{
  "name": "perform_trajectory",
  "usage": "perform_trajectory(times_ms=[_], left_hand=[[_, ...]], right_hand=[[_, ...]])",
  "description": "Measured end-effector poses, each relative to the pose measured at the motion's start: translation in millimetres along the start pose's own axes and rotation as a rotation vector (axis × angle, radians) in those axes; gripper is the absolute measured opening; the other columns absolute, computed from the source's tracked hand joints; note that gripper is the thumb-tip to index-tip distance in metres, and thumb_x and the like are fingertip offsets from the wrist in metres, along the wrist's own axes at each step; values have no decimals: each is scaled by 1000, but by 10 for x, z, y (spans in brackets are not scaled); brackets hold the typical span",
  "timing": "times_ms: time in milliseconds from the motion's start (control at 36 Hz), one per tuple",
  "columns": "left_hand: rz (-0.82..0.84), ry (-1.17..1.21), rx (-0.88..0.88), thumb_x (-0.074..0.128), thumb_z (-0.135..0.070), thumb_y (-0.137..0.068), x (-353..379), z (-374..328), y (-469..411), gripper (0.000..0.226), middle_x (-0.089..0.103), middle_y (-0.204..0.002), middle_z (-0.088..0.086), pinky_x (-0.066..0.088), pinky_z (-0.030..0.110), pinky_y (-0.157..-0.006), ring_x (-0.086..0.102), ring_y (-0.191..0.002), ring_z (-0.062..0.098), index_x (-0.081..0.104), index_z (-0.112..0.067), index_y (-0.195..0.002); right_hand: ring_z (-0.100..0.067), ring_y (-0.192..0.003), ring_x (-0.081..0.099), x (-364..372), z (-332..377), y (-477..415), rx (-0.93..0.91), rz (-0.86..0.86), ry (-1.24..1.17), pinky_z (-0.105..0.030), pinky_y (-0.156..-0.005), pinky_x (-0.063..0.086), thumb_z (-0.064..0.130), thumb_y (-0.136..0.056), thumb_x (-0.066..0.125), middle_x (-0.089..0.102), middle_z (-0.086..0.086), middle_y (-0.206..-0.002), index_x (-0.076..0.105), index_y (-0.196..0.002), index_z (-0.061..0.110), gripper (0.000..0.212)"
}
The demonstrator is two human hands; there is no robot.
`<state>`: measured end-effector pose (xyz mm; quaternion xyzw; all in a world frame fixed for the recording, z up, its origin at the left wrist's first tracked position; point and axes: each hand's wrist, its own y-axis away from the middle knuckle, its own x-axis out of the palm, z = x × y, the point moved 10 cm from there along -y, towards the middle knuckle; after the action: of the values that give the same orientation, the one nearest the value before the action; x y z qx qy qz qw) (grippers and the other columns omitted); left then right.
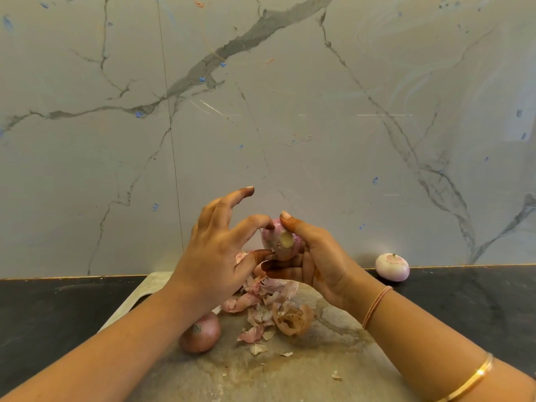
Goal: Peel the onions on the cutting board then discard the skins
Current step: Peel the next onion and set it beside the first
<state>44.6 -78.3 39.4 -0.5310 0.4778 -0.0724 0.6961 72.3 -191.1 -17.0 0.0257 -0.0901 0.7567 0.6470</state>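
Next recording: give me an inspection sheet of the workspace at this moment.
Surface: stained cutting board on dark counter.
Job's things: held onion, partly peeled, above the board; unpeeled onion on the board; peeled onion on the counter by the wall; skins heaped on the board.
Clutter: nothing seen.
Hands: right hand grips the held onion; left hand pinches it with thumb and forefinger.
Cables: nothing seen.
Surroundings: marble wall behind.

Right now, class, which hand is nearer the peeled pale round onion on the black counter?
Right. The right hand holds a pink onion just left of the peeled pale round onion; the left hand is farther left.
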Motion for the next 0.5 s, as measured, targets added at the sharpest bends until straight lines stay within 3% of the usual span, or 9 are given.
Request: perform_trajectory(times_ms=[139, 306, 500], left_hand=[[-26, -19, 62, 44, -31, -81, -11, -75, 4, 23, 32, -144, 3, 31, 38, -98, 30, -129, 25, 52, -35, -103], [-19, -19, 30, 57, -29, -78, -8, -18, 0, 41, 26, -147, 2, 31, 39, -99, 27, -130, 25, 49, -38, -118], [-3, -34, 41, 47, -35, -79, 12, -25, 6, 37, 26, -147, 3, 31, 39, -99, 27, -130, 25, 48, -38, -116]], right_hand=[[-27, -72, 71, 12, 12, 10, -3, 23, -19, -32, -67, 61, 46, -97, 45, 74, -13, -88, 65, -114, 2, 51], [-34, -77, 71, -15, 6, 5, -3, 0, 42, -34, -67, 61, 50, -94, 50, 70, -25, -101, 62, -119, 6, 52], [-35, -78, 72, -27, -18, 4, 12, -11, 70, -35, -69, 61, 51, -94, 49, 70, -24, -101, 62, -120, 7, 53]])
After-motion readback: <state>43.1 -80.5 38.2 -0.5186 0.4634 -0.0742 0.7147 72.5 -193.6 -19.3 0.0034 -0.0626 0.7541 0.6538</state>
